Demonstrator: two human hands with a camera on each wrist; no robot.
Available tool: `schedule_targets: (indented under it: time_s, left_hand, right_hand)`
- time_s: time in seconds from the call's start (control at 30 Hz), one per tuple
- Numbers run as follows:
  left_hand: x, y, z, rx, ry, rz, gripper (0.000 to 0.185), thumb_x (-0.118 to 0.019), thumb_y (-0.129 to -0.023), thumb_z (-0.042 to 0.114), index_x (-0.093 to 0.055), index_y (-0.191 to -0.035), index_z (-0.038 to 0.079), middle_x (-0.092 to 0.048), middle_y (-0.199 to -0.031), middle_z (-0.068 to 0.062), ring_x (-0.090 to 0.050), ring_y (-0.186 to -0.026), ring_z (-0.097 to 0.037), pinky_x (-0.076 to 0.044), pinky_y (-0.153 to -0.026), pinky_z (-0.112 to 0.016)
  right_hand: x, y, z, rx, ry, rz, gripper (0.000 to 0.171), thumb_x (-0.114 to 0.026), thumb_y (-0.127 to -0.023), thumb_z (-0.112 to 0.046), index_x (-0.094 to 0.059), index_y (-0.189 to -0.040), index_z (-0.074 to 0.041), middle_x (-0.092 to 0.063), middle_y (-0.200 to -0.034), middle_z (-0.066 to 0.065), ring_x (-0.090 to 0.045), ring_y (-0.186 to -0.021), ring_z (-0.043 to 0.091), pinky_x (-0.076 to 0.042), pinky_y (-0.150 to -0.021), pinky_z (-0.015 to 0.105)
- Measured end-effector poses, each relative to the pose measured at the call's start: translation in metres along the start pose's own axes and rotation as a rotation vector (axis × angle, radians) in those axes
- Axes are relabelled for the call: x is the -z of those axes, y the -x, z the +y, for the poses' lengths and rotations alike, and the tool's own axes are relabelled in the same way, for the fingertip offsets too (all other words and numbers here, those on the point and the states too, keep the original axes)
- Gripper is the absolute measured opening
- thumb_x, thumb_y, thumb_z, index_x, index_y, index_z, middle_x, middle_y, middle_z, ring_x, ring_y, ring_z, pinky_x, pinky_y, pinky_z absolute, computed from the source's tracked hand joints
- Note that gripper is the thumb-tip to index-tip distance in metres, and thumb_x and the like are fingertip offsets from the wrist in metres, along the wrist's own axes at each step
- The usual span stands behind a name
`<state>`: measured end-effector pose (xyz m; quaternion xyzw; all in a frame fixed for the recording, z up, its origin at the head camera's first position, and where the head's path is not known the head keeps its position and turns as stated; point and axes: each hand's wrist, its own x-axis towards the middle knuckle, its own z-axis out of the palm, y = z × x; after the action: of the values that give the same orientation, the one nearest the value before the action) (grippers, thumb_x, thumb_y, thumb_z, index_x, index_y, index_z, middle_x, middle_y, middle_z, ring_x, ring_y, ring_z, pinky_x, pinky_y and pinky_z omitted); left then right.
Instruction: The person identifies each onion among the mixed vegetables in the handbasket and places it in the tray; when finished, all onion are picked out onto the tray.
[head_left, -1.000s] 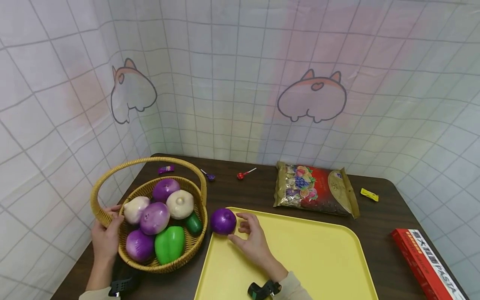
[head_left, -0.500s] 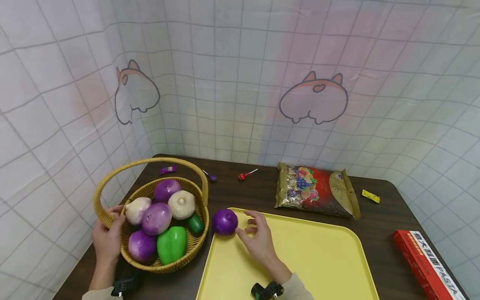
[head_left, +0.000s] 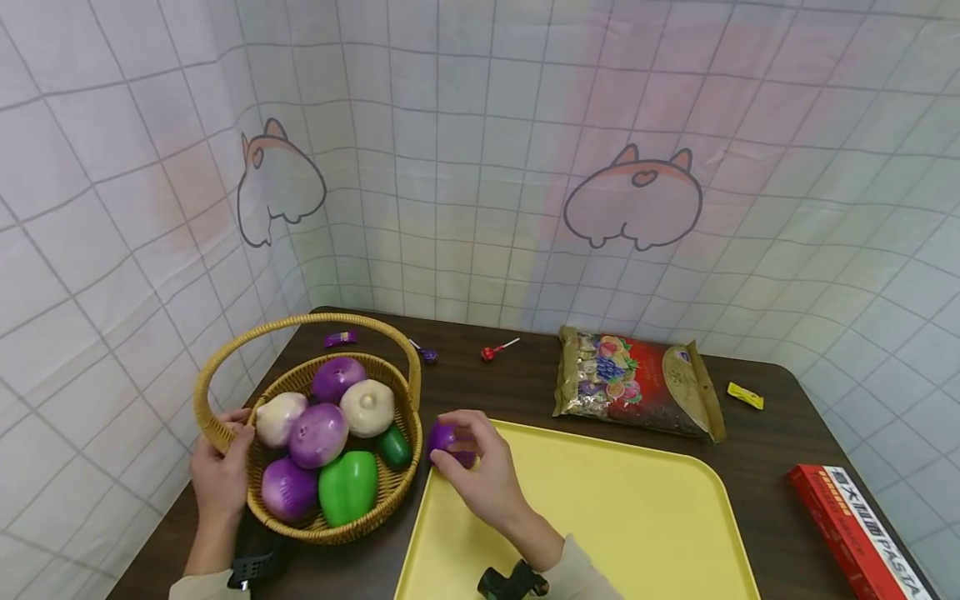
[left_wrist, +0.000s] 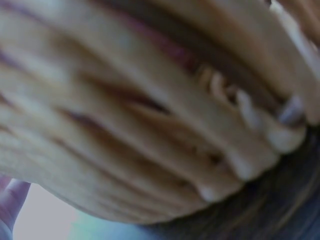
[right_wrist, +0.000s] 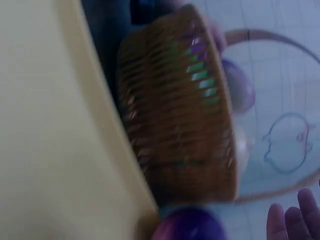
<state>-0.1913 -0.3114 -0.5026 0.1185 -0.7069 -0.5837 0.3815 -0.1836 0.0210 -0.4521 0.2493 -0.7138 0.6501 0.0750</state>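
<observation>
My left hand (head_left: pixel 221 467) grips the wicker basket (head_left: pixel 352 532) at its left rim, beside the foot of the arched handle; woven strips fill the left wrist view. Inside lie purple onions (head_left: pixel 318 435), whitish bulbs (head_left: pixel 367 408), a green bell pepper (head_left: pixel 348 488) and a dark green rounded vegetable (head_left: pixel 394 447). My right hand (head_left: pixel 487 475) reaches over another purple onion (head_left: pixel 442 437) at the yellow tray's far left corner. Its fingers and thumb spread about the onion, partly hiding it. In the right wrist view, the fingertips (right_wrist: pixel 276 220) stand apart from that onion (right_wrist: pixel 192 225).
The yellow tray (head_left: pixel 600 500) lies right of the basket. Behind it are a red and gold candy bag (head_left: pixel 637 383), a red lollipop (head_left: pixel 491 352) and a purple lollipop (head_left: pixel 427 354). Small wrapped candies lie at both sides. A red pasta box (head_left: pixel 855 525) is at the right.
My right hand drew slightly away from the loose onion, then moved left over it, covering part of it. The left hand keeps its grip on the basket.
</observation>
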Motion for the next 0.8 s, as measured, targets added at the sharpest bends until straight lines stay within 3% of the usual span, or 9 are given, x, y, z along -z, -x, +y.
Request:
schedule_targets:
  time_s: [0.17,0.27,0.53,0.63,0.8]
  left_hand:
    - [0.001,0.000,-0.001,-0.016,0.000,0.006,0.013,-0.060,-0.090,-0.001,-0.055,-0.089,-0.014,-0.064,-0.097,0.014,-0.057,-0.095,-0.002,-0.039,-0.080,-0.012]
    - [0.000,-0.001,-0.002,-0.019,-0.001,0.007,0.013,-0.060,-0.090,-0.003,-0.055,-0.089,-0.014,-0.064,-0.097,0.013,-0.057,-0.094,-0.002,-0.039,-0.079,-0.013]
    - [-0.003,0.007,0.033,-0.046,0.028,-0.011,0.010,-0.058,-0.088,-0.007,-0.054,-0.086,-0.016,-0.066,-0.094,0.012,-0.058,-0.090,-0.003,-0.038,-0.076,-0.012]
    - [-0.003,0.005,0.029,-0.042,0.024,-0.011,0.011,-0.058,-0.088,-0.006,-0.054,-0.086,-0.016,-0.065,-0.095,0.012,-0.057,-0.090,-0.002,-0.038,-0.077,-0.013]
    - [0.000,0.001,0.008,-0.001,-0.017,0.001,0.013,-0.060,-0.089,-0.002,-0.056,-0.088,-0.014,-0.065,-0.096,0.012,-0.056,-0.091,-0.002,-0.038,-0.077,-0.013]
  right_hand:
    - [-0.029,-0.007,0.000,0.086,-0.011,-0.161,0.040,-0.072,-0.085,-0.005,-0.059,-0.122,-0.011,-0.058,-0.120,0.010,-0.058,-0.105,0.022,-0.053,-0.087,0.039]
    - [-0.047,-0.009,0.001,0.096,-0.006,-0.226,0.044,-0.073,-0.085,-0.007,-0.057,-0.125,-0.014,-0.056,-0.123,0.004,-0.054,-0.109,0.022,-0.053,-0.088,0.033]
    - [-0.076,-0.014,0.010,0.110,0.048,-0.165,0.050,-0.073,-0.083,-0.007,-0.053,-0.128,-0.007,-0.051,-0.127,0.005,-0.054,-0.111,0.025,-0.052,-0.089,0.036]
    - [-0.083,-0.021,0.009,0.086,0.044,-0.157,0.053,-0.074,-0.083,-0.007,-0.052,-0.131,-0.008,-0.051,-0.131,0.004,-0.055,-0.114,0.029,-0.052,-0.090,0.034]
    - [-0.096,-0.030,0.006,0.068,0.079,-0.199,0.063,-0.077,-0.083,-0.012,-0.048,-0.139,-0.010,-0.054,-0.135,0.004,-0.057,-0.118,0.016,-0.051,-0.091,0.030]
